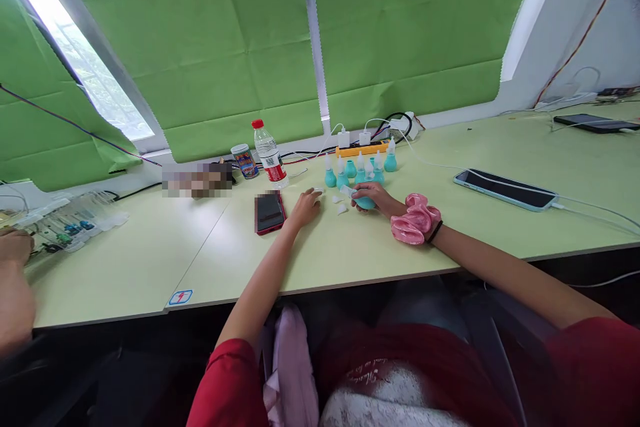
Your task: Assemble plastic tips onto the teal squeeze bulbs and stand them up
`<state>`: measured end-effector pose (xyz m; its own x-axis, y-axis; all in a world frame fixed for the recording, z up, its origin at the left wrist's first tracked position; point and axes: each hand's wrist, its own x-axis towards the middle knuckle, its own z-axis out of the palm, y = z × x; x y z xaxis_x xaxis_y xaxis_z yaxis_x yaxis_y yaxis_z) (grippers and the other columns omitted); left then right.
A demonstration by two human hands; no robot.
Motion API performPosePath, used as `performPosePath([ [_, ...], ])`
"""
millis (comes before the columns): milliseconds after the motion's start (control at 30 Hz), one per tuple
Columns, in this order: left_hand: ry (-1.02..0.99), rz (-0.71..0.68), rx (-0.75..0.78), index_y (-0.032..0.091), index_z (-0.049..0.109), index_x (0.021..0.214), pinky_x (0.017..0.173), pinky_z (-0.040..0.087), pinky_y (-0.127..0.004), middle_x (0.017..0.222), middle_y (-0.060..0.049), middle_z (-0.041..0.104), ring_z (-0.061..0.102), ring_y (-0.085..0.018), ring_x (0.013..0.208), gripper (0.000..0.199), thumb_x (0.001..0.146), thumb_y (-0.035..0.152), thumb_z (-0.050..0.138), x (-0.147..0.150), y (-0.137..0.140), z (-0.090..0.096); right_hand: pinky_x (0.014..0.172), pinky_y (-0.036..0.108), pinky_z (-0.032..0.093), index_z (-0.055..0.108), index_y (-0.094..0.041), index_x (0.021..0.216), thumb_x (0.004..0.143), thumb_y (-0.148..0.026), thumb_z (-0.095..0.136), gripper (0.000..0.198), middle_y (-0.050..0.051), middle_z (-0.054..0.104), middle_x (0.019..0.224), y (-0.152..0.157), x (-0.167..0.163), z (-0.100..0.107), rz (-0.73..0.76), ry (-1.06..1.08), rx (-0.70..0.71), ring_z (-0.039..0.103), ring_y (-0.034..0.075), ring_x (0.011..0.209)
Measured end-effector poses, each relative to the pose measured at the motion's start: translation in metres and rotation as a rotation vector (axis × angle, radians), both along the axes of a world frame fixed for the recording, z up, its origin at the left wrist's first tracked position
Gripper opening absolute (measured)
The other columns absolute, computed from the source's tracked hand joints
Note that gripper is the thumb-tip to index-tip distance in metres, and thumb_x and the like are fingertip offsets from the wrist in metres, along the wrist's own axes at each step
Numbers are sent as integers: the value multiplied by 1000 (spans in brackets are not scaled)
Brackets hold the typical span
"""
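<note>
My right hand (376,196) is wrapped round a teal bulb syringe (365,202), whose whitish nozzle end points left. Low on the tabletop, my left hand (305,207) has its fingers stretched to the right, with the tips at a small whitish piece (319,191). I cannot tell whether they touch it. Between the two hands lie a few more small white pieces (342,209). Just behind my right hand stands a group of several teal bulb syringes (331,177) with pale pointed nozzles; one teal bulb (351,167) shows no nozzle.
Left of my left hand lies a red-cased phone (270,212). Behind it stand a water bottle (271,157) and a can (245,161). A power strip (363,149) with cables sits behind the bulbs; a charging phone (505,190) is at right. Another person's hand (15,247) is far left, beside bagged parts (75,220).
</note>
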<state>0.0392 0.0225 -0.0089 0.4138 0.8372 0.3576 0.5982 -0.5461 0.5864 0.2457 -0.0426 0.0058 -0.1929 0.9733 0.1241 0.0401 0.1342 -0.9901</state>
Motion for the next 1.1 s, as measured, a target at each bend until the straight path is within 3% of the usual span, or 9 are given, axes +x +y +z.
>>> performPosePath([
  [200, 122, 9, 97, 15, 46, 114, 87, 40, -46, 119, -9, 45, 47, -23, 105, 33, 83, 27, 48, 5, 2, -1, 44, 20, 40, 53, -12, 67, 73, -38, 58, 27, -3, 56, 56, -1, -2, -2, 42, -16, 69, 49, 6, 44],
  [300, 168, -76, 88, 15, 48, 112, 87, 40, -45, 118, -9, 47, 48, -22, 105, 31, 83, 27, 49, 7, -1, -1, 44, 21, 39, 53, -14, 62, 61, -37, 67, 27, -1, 57, 54, -2, -3, -1, 40, -21, 94, 49, 8, 44],
  [467, 163, -205, 64, 16, 49, 111, 85, 43, -42, 115, -9, 50, 51, -21, 100, 29, 83, 27, 48, 11, -5, 2, 43, 22, 39, 53, -15, 59, 57, -36, 67, 25, -2, 56, 52, -5, -5, -1, 15, -49, 128, 49, 9, 44],
  [700, 85, -113, 55, 13, 49, 108, 77, 47, -38, 107, -8, 53, 55, -18, 91, 28, 84, 27, 47, 15, -4, 2, 44, 21, 38, 52, -16, 62, 60, -37, 63, 25, -2, 56, 55, -2, -4, -4, -53, -115, 221, 47, 8, 45],
  [933, 144, -118, 70, 13, 52, 103, 74, 48, -35, 103, -7, 55, 56, -17, 87, 25, 84, 27, 48, 20, -13, 6, 44, 21, 38, 57, -15, 67, 59, -34, 61, 20, -1, 59, 60, -8, -10, -7, 1, -285, 268, 47, 9, 47],
  [1100, 209, -30, 105, 14, 51, 104, 76, 47, -36, 103, -7, 55, 56, -16, 87, 25, 85, 28, 46, 7, -10, 18, 53, 23, 38, 58, -14, 68, 58, -31, 62, 20, -1, 56, 63, -7, -10, -8, -159, -371, 358, 48, 10, 53],
])
